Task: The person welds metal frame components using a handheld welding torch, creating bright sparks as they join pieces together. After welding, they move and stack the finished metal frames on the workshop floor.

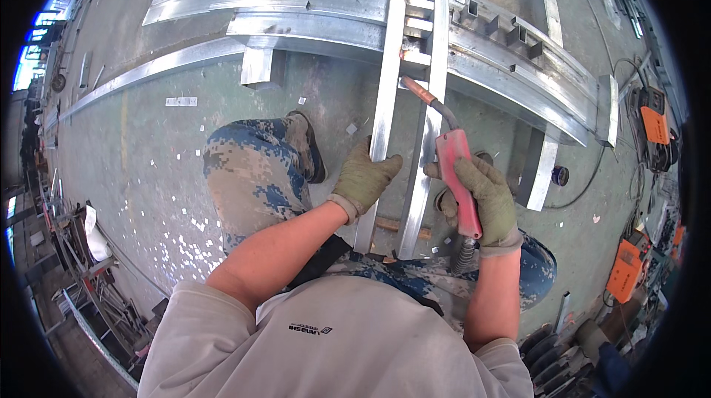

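Note:
My left hand [367, 179], in an olive work glove, is closed round the left of two long, shiny metal tubes [386, 94]. The right tube [423, 157] runs alongside it, and short crosspieces [417, 59] join the two farther up. In my gloved right hand [486, 194] is a red-handled welding torch [455, 154]. Its dark bent neck and copper-coloured nozzle [418, 90] point up and left, with the tip in the gap between the tubes, just below the nearest crosspiece. Whether the tip touches metal I cannot tell.
Wide metal beams [311, 28] lie crosswise under the tubes, on box-section legs [259, 66]. Short tube offcuts [511, 37] stand on the right beams. Orange machines [626, 271] and a cable [592, 183] are at the right. Small pale scraps [194, 246] litter the floor.

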The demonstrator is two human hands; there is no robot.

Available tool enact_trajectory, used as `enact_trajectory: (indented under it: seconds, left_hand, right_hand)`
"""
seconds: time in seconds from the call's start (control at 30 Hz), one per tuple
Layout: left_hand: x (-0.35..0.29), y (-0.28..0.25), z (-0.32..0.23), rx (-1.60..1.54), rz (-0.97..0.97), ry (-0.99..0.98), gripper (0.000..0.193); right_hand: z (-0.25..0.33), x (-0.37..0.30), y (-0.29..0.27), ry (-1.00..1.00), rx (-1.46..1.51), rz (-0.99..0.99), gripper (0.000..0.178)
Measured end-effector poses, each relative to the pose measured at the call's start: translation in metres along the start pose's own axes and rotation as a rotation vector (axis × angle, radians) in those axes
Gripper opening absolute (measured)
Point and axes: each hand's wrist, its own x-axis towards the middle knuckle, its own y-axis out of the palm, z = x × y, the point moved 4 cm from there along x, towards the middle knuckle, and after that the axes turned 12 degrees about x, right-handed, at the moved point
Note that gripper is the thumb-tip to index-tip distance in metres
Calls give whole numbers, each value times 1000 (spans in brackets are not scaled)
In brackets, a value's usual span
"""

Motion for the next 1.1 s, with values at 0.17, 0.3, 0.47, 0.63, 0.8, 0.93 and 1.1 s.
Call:
enact_trajectory:
  seconds: [0.17, 0.3, 0.47, 0.63, 0.8, 0.93, 1.1]
  left_hand:
    - [1, 0, 0, 22, 2, -17, 65]
    - [6, 2, 8, 10, -7, 9, 66]
    - [6, 1, 6, 31, -31, 30, 61]
    - [6, 1, 8, 12, -25, 82, 51]
    - [2, 2, 2, -183, 91, -5, 54]
    - [3, 5, 8, -335, 111, -5, 54]
    - [8, 2, 8, -13, 4, 48, 59]
  right_hand:
    - [-5, 4, -5, -22, -14, -29, 38]
    - [-6, 4, -3, -25, -12, -31, 38]
    - [-1, 0, 2, 26, 1, 20, 45]
    - [-3, 1, 1, 20, -14, 15, 47]
    - [-2, 2, 3, 18, -13, 23, 48]
    - [-4, 4, 3, 14, -29, 19, 46]
    - [-6, 5, -5, -7, -117, -28, 40]
